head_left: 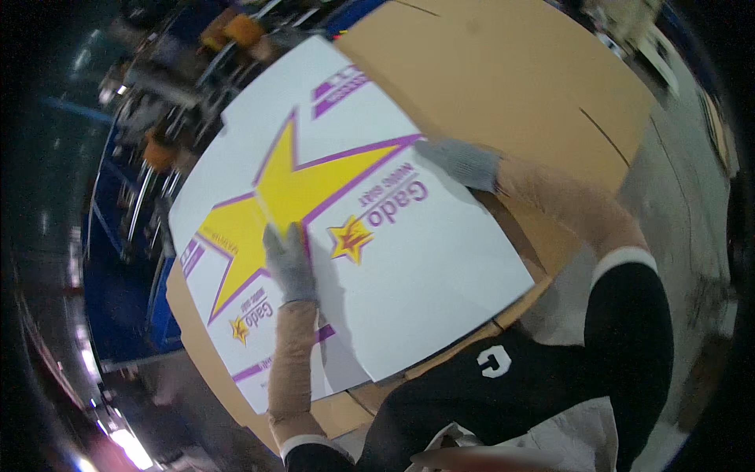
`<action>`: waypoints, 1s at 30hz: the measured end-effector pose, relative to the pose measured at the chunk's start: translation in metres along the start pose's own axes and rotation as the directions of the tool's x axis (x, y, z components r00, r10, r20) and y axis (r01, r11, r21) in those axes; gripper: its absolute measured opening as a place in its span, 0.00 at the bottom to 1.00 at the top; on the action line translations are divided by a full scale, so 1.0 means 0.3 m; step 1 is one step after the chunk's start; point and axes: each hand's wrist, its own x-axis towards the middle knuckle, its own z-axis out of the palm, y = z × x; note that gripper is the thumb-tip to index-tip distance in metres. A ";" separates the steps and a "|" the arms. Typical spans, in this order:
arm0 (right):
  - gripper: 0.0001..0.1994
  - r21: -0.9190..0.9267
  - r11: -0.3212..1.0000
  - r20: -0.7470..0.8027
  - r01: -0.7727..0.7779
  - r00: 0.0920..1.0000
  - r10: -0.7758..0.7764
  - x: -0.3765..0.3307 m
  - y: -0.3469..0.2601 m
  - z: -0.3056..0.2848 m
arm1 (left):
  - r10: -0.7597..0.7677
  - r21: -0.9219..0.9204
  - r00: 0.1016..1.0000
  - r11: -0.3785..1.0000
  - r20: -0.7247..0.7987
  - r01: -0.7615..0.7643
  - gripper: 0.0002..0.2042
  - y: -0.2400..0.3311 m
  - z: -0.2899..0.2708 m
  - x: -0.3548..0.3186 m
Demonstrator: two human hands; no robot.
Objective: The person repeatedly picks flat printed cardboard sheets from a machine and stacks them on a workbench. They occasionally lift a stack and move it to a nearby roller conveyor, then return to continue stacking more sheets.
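Note:
A large white printed cardboard sheet [440,271] with a yellow star, purple outlines and lettering spans the middle. My left hand [289,263], in a grey knit glove, lies on the star with its fingers apart. At the sheet's right edge is my right hand [464,164], gloved alike; its fingers close on that edge, with the thumb hidden. A dark gap beneath the edge by my right wrist shows the sheet standing a little above the brown cardboard [511,71].
Blue-framed machinery [118,259] with metal rods and orange parts [240,30] stands along the left and upper left. Brown cardboard reaches out past the sheet at upper right and along the near side. Grey floor [668,197] shows on the right.

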 end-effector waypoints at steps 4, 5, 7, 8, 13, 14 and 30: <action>0.26 -0.370 0.893 -0.324 0.257 0.865 -0.383 -0.008 -0.071 0.019 | 0.342 0.665 0.939 0.712 -0.047 -0.226 0.25 -0.057 0.061 -0.041; 0.25 -0.443 0.866 -0.264 0.232 0.889 -0.374 -0.005 -0.094 0.016 | 0.293 0.649 0.956 0.729 -0.008 -0.218 0.25 -0.064 0.067 -0.044; 0.23 -0.657 0.736 -0.106 -0.166 0.986 0.128 -0.005 -0.127 -0.019 | 0.273 0.633 0.961 0.738 0.035 -0.233 0.24 -0.071 0.065 -0.045; 0.23 -0.698 0.704 -0.114 -0.129 0.991 0.069 0.000 -0.139 -0.015 | 0.219 0.606 0.976 0.775 0.008 -0.179 0.23 -0.071 0.064 -0.043; 0.21 -0.722 0.634 -0.347 -0.278 0.938 0.016 0.038 -0.164 0.025 | 0.245 0.315 0.911 0.939 -0.333 -0.137 0.19 -0.064 0.041 -0.026; 0.20 -0.750 0.622 -0.359 -0.224 0.928 -0.099 0.032 -0.168 0.042 | 0.218 0.095 0.885 0.976 -0.411 -0.196 0.18 -0.066 0.028 -0.027; 0.42 -0.774 0.417 0.213 0.476 0.816 -0.538 -0.591 -0.096 0.217 | 0.230 0.618 0.904 0.667 0.361 -0.416 0.47 -0.133 -0.527 -0.722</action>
